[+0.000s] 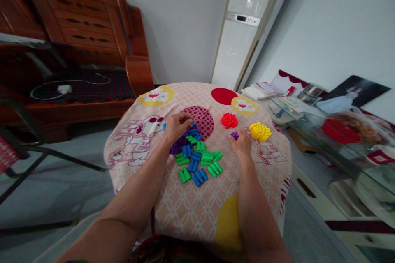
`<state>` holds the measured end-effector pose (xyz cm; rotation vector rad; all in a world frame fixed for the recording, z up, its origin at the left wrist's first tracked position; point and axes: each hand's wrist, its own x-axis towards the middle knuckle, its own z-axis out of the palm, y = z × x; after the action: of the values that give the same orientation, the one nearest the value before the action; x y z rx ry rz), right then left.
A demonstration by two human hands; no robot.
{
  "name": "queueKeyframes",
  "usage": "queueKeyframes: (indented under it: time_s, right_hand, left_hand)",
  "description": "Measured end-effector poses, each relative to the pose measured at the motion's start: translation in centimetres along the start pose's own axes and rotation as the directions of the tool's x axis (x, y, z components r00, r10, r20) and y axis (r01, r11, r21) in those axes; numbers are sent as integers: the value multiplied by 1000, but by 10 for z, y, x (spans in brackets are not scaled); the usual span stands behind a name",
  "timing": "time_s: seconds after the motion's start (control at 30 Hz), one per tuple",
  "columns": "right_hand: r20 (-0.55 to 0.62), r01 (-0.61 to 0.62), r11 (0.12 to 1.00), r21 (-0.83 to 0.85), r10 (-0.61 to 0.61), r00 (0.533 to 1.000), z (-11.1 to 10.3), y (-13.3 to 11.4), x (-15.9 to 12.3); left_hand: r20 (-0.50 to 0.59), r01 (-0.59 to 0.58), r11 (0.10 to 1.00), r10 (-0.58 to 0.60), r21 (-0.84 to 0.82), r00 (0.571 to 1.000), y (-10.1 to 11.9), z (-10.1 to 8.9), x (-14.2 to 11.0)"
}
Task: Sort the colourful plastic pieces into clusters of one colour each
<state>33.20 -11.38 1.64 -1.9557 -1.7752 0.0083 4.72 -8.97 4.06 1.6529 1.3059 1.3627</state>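
Over the far left part of a loose pile, my left hand is closed, its fingertips drawn together. Whatever it pinches, if anything, I cannot make out. Purple knobbly pieces show beneath it. My right hand rests low over the cloth, thumb and fingers closed at a small purple knobbly piece. Between the hands lie green ribbed blocks and blue ribbed blocks. A red knobbly cluster sits beyond my right hand, and a yellow one just to its right.
A patterned cloth covers the round table. To the left stands a wooden bench with a white cable and charger on it. A white upright appliance stands behind. At right is a cluttered glass shelf with a red bowl.
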Motion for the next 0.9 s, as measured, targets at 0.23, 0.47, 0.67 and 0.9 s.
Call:
queueKeyframes:
  time_s: [0.23, 0.47, 0.67, 0.9]
  right_hand:
    - [-175, -41, 986, 159, 69, 982, -1, 2, 0]
    - [-291, 9, 977, 214, 55, 955, 4, 8, 2]
    - [-336, 43, 971, 235, 40, 941, 9, 10, 3]
    - [-306, 24, 963, 267, 61, 950, 7, 9, 3]
  left_hand:
    - [-37, -5, 903, 23, 429, 999, -2, -18, 2]
    - [139, -64, 673, -58, 737, 989, 5, -19, -2]
    - [309, -164, 851, 2, 499, 951, 1, 1, -3]
    - [-76, -51, 890, 96, 454, 992, -9, -13, 3]
